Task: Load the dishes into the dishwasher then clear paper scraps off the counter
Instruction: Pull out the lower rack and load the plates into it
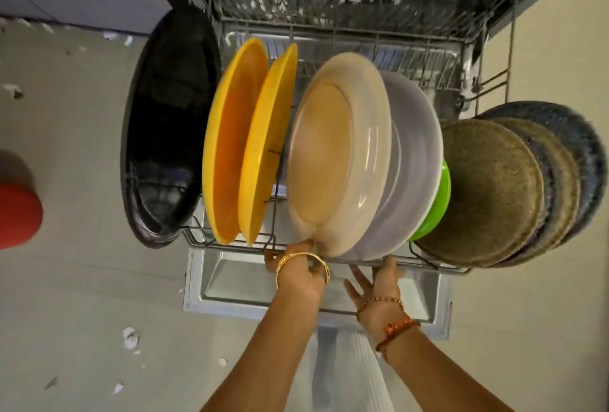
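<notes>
Left hand [298,271] pinches near rim of beige plate [336,151], upright in lower rack [227,242] mid-row. Right hand [379,283] fingers spread, touching rack's front edge under white plate [415,161]. Yellow plates [230,141] left; black tray [168,128] at rack's left end. Paper scraps [130,339] on floor.

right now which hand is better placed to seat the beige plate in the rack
Left. The left hand already grips the round beige plastic plate at its lower rim; the right hand is open beside the wire rack.

Two yellow plates [230,148], two pale plates [336,154], one green plate [435,207] (mostly hidden), one black tray [164,134].
</notes>
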A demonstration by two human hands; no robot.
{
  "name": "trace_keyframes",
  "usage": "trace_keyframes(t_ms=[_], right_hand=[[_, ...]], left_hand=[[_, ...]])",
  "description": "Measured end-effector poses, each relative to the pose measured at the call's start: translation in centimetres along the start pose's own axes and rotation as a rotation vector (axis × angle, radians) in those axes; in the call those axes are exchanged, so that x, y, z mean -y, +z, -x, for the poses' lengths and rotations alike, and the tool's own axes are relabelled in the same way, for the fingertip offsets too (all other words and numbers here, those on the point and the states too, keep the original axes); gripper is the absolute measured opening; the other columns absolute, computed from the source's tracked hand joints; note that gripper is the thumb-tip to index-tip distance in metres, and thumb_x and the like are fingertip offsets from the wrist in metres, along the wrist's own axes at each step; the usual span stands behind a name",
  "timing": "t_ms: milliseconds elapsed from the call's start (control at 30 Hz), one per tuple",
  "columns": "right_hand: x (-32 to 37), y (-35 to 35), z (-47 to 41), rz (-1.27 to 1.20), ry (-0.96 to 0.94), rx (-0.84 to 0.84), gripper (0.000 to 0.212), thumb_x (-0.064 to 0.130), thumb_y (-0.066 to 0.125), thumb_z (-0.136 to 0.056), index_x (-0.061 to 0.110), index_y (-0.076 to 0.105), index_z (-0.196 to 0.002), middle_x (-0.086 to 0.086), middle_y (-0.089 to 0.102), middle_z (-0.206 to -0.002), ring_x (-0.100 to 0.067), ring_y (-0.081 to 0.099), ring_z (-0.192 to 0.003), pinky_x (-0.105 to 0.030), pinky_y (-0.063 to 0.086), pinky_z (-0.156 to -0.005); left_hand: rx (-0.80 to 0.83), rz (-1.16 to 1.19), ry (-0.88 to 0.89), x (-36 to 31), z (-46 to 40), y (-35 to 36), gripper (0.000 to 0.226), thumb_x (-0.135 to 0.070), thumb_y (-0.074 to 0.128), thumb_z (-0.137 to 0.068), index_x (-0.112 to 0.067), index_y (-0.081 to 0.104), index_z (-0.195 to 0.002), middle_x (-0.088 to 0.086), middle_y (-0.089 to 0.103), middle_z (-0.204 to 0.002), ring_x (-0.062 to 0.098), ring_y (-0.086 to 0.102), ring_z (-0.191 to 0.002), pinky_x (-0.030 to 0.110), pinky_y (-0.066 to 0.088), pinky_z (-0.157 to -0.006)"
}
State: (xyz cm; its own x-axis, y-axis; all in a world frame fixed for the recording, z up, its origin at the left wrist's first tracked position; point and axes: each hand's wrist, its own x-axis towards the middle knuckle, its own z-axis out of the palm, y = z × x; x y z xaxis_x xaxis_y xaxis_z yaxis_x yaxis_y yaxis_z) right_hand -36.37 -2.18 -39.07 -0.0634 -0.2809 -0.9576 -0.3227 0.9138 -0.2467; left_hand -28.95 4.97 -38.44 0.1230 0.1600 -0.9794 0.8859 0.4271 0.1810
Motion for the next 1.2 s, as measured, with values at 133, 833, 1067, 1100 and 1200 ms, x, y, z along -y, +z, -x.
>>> trace_keyframes(t_ms=[133, 833, 1067, 1100, 1200], right_hand=[[1.6, 1.5, -0.6, 0.015, -0.040, -0.021, 0.052, 0.035, 0.036, -0.098, 0.032, 0.014, -0.145, 0.002, 0.037, -0.144, -0.018, 0.057, -0.091, -0.035, 0.045, -0.070], [20.9, 11.8, -7.1, 0.384, -0.353, 0.121, 0.038, 0.025, 0.042, -0.097, -0.006, 0.055, -0.116, -0.018, 0.057, -0.125, -0.031, 0.054, -0.117, -0.022, 0.044, -0.066], [23.5, 15.9, -8.9, 0.493, -0.829, -0.026, 0.033, 0.035, 0.052, -0.092, 0.013, 0.066, -0.072, -0.026, 0.068, -0.091, -0.039, 0.064, -0.091, -0.052, 0.051, -0.082], [24.2, 16.4, -9.1, 0.477, -0.832, -0.023, 0.035, 0.035, 0.051, -0.092, 0.008, 0.066, -0.076, -0.024, 0.068, -0.089, -0.037, 0.064, -0.087, -0.049, 0.052, -0.076], [26.5, 18.3, -10.4, 0.402, -0.746, 0.039, 0.035, 0.040, 0.051, -0.092, 0.006, 0.058, -0.091, -0.016, 0.061, -0.086, -0.028, 0.061, -0.080, -0.034, 0.048, -0.061]], left_hand=[[-0.013, 0.104, 0.020, -1.4, -0.2, 2.2, 0.053, 0.014, 0.050, -0.078, -0.006, 0.040, -0.126, 0.018, 0.053, -0.095, 0.021, 0.051, -0.069, 0.019, 0.049, -0.038], [0.152, -0.278, 0.264, -13.6, 1.1, 20.5, 0.025, -0.004, 0.055, -0.087, -0.009, 0.048, -0.063, 0.007, 0.036, -0.069, 0.018, 0.037, -0.062, 0.030, 0.040, -0.066], [0.158, -0.210, 0.408, -16.5, -1.0, 25.5, 0.052, -0.016, 0.073, -0.071, -0.008, 0.056, -0.119, 0.017, 0.061, -0.113, 0.017, 0.052, -0.069, 0.024, 0.041, -0.053], [0.119, -0.230, 0.446, -17.0, -1.2, 26.0, 0.067, -0.023, 0.077, -0.063, -0.012, 0.053, -0.125, 0.018, 0.054, -0.122, 0.017, 0.048, -0.071, 0.023, 0.039, -0.052], [0.127, -0.325, 0.473, -18.4, -1.9, 27.9, 0.083, -0.032, 0.079, -0.046, -0.016, 0.051, -0.123, 0.015, 0.055, -0.119, 0.021, 0.051, -0.074, 0.030, 0.049, -0.064]])
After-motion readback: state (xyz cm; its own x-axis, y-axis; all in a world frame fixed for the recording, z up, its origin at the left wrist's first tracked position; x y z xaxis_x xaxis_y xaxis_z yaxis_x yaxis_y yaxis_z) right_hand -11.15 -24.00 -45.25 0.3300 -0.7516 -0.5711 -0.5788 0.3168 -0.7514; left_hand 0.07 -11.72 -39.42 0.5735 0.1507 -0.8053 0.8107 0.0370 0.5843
